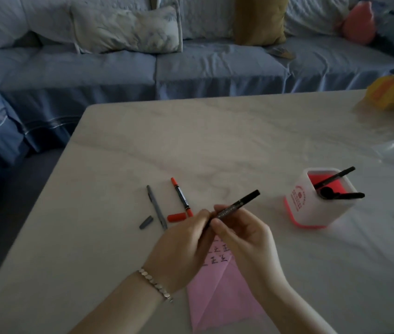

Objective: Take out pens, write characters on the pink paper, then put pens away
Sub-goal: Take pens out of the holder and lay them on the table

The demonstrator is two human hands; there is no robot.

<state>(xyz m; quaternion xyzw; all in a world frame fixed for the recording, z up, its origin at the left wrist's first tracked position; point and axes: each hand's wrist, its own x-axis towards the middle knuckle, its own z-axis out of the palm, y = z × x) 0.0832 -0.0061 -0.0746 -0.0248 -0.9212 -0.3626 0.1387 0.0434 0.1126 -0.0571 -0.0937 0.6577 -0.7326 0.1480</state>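
Black pen [241, 202]: near end hidden between left hand [184, 249] and right hand [244, 242], both pinching it.
Pink paper [227, 297]: partly covered by hands; characters blurry.

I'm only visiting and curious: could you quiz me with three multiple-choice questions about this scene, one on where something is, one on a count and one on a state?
1. Where does the pen holder stand?
A. On the table, at the right.
B. On the floor.
C. On a shelf.

2. How many pens lie flat on the table?
A. One.
B. Two.
C. Four.

3. What is the state of the grey pen?
A. Capped.
B. Uncapped, with its cap beside it.
C. Standing in the holder.

Answers:
1 A: the holder stands on the table to the right of the left hand and right hand, which both hold the black pen.
2 B: only the grey pen and the red-tipped pen lie there.
3 B: the grey cap lies on the table beside the pen.
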